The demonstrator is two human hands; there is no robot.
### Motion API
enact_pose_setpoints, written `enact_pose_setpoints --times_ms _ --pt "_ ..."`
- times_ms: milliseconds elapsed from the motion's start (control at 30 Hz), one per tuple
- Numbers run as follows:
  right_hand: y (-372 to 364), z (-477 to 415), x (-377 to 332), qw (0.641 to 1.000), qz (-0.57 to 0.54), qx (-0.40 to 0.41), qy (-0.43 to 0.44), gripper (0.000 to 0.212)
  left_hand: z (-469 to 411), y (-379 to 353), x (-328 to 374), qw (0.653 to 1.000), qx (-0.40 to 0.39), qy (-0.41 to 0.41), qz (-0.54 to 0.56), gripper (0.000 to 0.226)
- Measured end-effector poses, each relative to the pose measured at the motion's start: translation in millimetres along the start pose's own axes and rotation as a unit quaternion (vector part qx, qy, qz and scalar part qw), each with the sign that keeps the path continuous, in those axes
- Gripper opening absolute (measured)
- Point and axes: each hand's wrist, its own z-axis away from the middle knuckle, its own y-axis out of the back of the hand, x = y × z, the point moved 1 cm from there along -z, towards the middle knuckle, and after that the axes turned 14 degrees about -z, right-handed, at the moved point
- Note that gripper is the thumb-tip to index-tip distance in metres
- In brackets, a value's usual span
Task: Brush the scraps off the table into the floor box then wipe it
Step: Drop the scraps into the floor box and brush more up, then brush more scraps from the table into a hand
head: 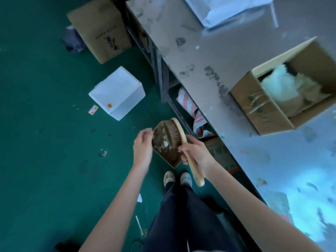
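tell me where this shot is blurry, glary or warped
Head view: motion blur smears the cardboard box on the table; pale blue glare washes out the tabletop's near right end; wide-angle bending curves the table edge; the right hand and brush read fairly sharp.

Wooden brush (179, 140) tilting over green floor, bristles facing a brown cardboard piece (164, 148) carrying grey and white scraps (162, 143). Grey table (209, 57) running along the right, smeared and flecked with bits. White box (117, 92) sitting on floor, well apart.
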Motion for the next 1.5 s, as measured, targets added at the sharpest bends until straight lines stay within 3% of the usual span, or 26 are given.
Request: enact_pose_setpoints --times_ms 100,200,333,700,933,1133,1367,1433,1500 --pt "-1 45 -27 0.996 -0.043 -0.053 0.048 0.041 23 7 42 0.999 -0.001 -0.046 0.026 0.017" --pt "9 78 -46 0.993 -0.051 -0.056 0.094 0.042 46 5 73 0.996 -0.041 -0.078 0.036 0.018" --pt "44 112 -58 0.987 -0.074 -0.015 0.140 0.041 69 -16 101 0.988 -0.091 -0.128 0.015 0.020" --pt "171 184 -40 0.972 -0.145 0.087 0.165 0.042 142 -140 115 0.941 -0.258 -0.184 -0.117 0.018" --pt "241 222 -38 0.933 -0.237 0.180 0.202 0.041 182 -214 134 0.914 -0.310 -0.218 -0.146 0.016" --pt "296 256 -38 0.918 -0.242 0.231 0.212 0.048 204 -266 146 0.888 -0.327 -0.259 -0.193 0.018" --pt "320 257 -50 0.894 -0.270 0.266 0.237 0.049 201 -291 177 0.840 -0.314 -0.359 -0.259 0.023" --pt "322 250 -62 0.890 -0.260 0.280 0.247 0.045 193 -291 188 0.806 -0.287 -0.423 -0.300 0.026" --pt "323 242 -78 0.889 -0.236 0.294 0.259 0.044 183 -290 200 0.749 -0.250 -0.510 -0.340 0.028"
